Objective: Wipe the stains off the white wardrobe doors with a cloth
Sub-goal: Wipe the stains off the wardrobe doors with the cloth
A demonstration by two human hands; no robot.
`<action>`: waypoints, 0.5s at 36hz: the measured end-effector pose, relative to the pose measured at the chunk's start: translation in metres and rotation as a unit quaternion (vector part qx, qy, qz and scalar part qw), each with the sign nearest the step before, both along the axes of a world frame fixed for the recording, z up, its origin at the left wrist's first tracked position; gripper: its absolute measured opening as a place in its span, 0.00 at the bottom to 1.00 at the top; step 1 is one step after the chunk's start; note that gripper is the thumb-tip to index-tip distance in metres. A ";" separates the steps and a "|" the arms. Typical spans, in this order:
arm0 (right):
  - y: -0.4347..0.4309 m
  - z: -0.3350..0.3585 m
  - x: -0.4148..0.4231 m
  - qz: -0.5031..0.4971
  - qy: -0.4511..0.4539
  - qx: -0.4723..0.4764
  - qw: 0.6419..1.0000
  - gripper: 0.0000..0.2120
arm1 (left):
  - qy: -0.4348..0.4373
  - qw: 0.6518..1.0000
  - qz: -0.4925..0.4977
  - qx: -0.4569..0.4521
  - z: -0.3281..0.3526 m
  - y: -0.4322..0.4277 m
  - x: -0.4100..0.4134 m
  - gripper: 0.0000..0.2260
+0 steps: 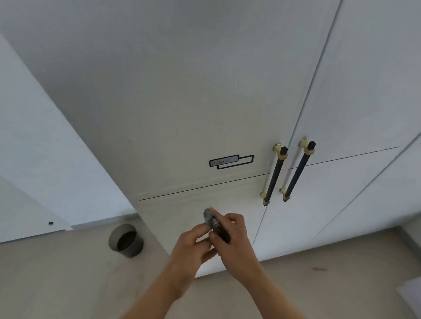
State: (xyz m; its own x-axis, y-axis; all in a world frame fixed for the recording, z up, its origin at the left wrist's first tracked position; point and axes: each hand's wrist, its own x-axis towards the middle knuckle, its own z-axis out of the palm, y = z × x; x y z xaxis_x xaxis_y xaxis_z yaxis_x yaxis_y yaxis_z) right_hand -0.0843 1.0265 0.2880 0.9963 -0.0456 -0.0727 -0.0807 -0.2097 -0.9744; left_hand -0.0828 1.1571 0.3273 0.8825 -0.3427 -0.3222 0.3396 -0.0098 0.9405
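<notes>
Dark grey cloth point(212, 221) bunched, held before lower panel of white wardrobe door point(183, 109), just under the groove; contact with door not discernible. Right hand point(234, 236) curled round it, left hand point(192, 246) pinching near end. Nameplate point(230, 161) above. Black-and-brass handles point(275, 175) upper right. Grey pipe stub point(126, 240) on floor point(51, 285), left.

The cloth point(213, 221) mostly hidden within right hand point(234, 236) (label point(230, 161) script illegible).

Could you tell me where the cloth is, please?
The cloth sits low centre in the head view, held between the left hand and right hand, below the label.
</notes>
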 end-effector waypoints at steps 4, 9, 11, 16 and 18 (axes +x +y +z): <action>-0.008 0.000 0.001 0.034 0.006 0.012 0.999 0.29 | 0.017 0.999 0.028 -0.016 0.004 0.005 -0.005 0.22; -0.028 0.011 0.000 0.045 0.083 0.194 0.977 0.26 | -0.019 0.984 0.129 0.120 -0.015 0.016 -0.003 0.06; -0.031 0.010 -0.003 0.041 0.090 0.210 0.973 0.22 | -0.034 0.986 0.104 0.125 -0.016 0.017 -0.001 0.09; -0.028 0.002 -0.010 0.055 0.120 0.213 0.968 0.13 | -0.117 0.967 0.074 0.213 -0.015 0.010 -0.003 0.03; -0.028 -0.003 -0.011 0.055 0.125 0.210 0.968 0.12 | -0.112 0.961 0.099 0.232 -0.021 0.010 0.000 0.07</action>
